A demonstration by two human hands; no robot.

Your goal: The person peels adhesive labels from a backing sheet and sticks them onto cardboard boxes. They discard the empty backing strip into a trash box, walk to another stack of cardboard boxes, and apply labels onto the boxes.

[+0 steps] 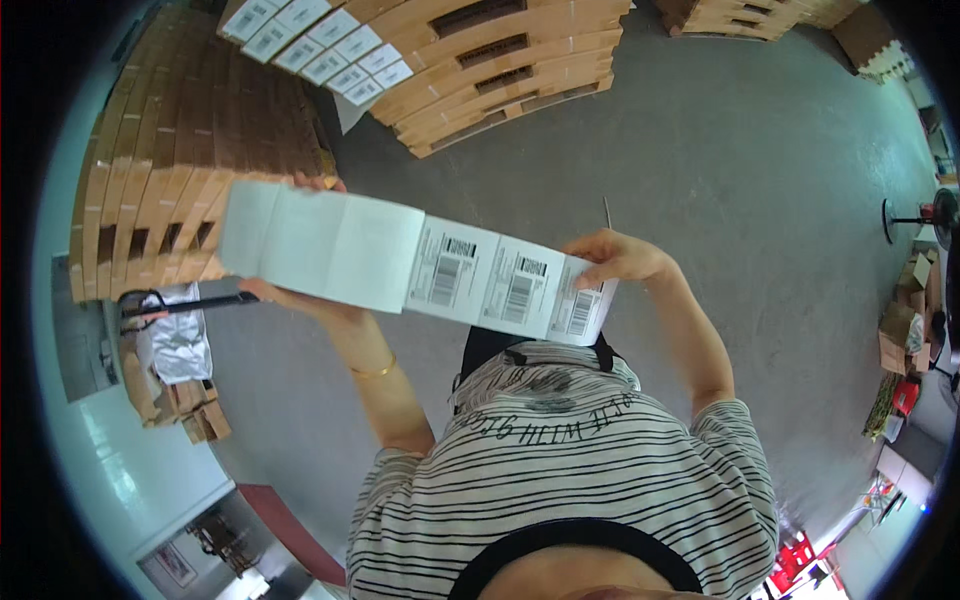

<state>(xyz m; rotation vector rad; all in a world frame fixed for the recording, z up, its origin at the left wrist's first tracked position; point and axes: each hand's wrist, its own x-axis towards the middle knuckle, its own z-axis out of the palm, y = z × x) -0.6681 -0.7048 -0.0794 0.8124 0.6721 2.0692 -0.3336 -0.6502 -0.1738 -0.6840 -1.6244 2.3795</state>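
I hold a long fan-folded strip of white barcode labels (400, 262) stretched out in front of me above the floor. My left hand (300, 298) grips its left part, where blank label backs show, fingers curled over the top edge. My right hand (615, 258) pinches the right end, where three printed barcode labels face me. The strip sags slightly toward the right. My striped shirt (560, 460) fills the lower middle of the view.
Stacks of brown cardboard boxes (170, 160) stand at the left, more boxes (500, 60) with white labels stuck on them ahead on a pallet. Grey concrete floor (760, 200) lies to the right. A fan stand (915, 220) and loose cartons (900, 330) sit at the far right.
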